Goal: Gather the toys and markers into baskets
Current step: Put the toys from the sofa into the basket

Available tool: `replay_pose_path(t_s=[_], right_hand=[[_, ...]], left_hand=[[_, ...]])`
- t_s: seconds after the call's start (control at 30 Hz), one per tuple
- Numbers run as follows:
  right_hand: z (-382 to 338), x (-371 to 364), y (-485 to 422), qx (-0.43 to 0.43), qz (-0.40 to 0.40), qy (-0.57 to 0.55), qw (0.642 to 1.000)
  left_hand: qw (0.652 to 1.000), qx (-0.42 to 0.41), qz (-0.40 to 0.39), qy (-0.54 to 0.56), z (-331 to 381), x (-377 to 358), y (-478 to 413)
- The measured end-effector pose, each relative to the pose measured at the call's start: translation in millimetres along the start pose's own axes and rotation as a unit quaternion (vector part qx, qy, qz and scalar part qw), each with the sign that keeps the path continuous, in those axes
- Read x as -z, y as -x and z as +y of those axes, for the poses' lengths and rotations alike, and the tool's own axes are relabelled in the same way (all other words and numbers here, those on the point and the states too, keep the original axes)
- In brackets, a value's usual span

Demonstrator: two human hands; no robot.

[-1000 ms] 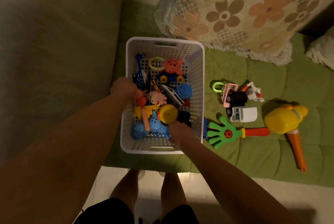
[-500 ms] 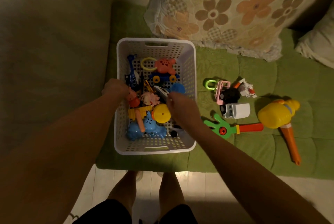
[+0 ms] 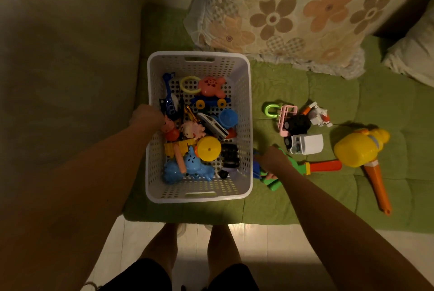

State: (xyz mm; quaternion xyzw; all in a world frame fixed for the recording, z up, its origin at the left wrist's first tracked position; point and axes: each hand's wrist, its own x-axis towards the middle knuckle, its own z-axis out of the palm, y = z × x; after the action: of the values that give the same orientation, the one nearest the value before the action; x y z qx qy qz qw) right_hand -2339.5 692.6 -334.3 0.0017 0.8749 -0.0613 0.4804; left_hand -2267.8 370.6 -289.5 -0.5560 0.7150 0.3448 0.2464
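Observation:
A white perforated basket [image 3: 245,102] stands on the green quilt and holds several toys, among them a yellow disc [image 3: 209,149], a blue animal [image 3: 190,168] and a pink turtle [image 3: 211,86]. My left hand [image 3: 146,118] is closed on the basket's left rim. My right hand [image 3: 273,159] lies on the green hand-shaped clapper [image 3: 272,183] just right of the basket, and its red handle [image 3: 325,166] sticks out to the right. Whether the fingers grip the clapper is hidden.
Right of the basket on the quilt [image 3: 328,196] lie a green ring [image 3: 270,109], a pink-and-black truck [image 3: 292,123], a white truck [image 3: 305,144], a white robot figure [image 3: 318,115] and a yellow hammer with an orange handle [image 3: 361,149]. A floral pillow [image 3: 293,13] leans behind. My legs stand on pale floor.
My right hand has left the inside of the basket and moved right, down onto the green clapper. My left hand has stayed on the basket's rim.

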Motion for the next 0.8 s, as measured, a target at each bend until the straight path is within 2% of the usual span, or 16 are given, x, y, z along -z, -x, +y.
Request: replay_pose_path(t_s=[0.07, 0.2, 0.3, 0.43, 0.5, 0.57, 0.63, 0.7, 0.8], right_hand=[[-5.4, -12.4, 7.0, -0.009, -0.005, 0.002, 1.0], [-13.4, -28.1, 6.6, -0.051, 0.045, 0.024, 0.997], [-13.6, -26.6, 2.9, -0.057, 0.037, 0.014, 0.998], [-12.9, -0.1, -2.8, -0.006, 0.021, -0.009, 1.0], [-13.5, 22.7, -5.1, 0.02, 0.05, -0.001, 0.999], [-17.2, 49.9, -1.1, 0.029, 0.113, -0.014, 0.993], [-25.3, 77.4, 2.6, 0.05, 0.19, -0.05, 0.979], [-43.0, 102.9, 10.9, 0.093, 0.245, -0.135, 0.955], [-79.6, 121.4, 29.1, 0.206, 0.267, -0.266, 0.903]], left_hand=[[1.0, 0.001, -0.003, 0.019, -2.8, -0.5, -3.2], [1.0, -0.006, -0.003, 0.023, -1.1, -0.7, -0.3], [1.0, -0.011, 0.011, 0.008, 1.2, -1.6, 0.9], [1.0, -0.017, 0.016, 0.001, 0.8, -2.6, 1.6], [0.999, -0.022, 0.029, 0.001, 0.0, -2.5, 2.2], [0.999, -0.021, 0.033, 0.005, 0.1, -3.1, 1.5], [1.0, -0.015, 0.024, 0.001, -0.2, -2.9, 4.0], [1.0, -0.013, 0.018, -0.002, 0.6, -2.5, 5.8], [1.0, -0.011, 0.013, 0.003, 1.5, -1.1, 8.1]])
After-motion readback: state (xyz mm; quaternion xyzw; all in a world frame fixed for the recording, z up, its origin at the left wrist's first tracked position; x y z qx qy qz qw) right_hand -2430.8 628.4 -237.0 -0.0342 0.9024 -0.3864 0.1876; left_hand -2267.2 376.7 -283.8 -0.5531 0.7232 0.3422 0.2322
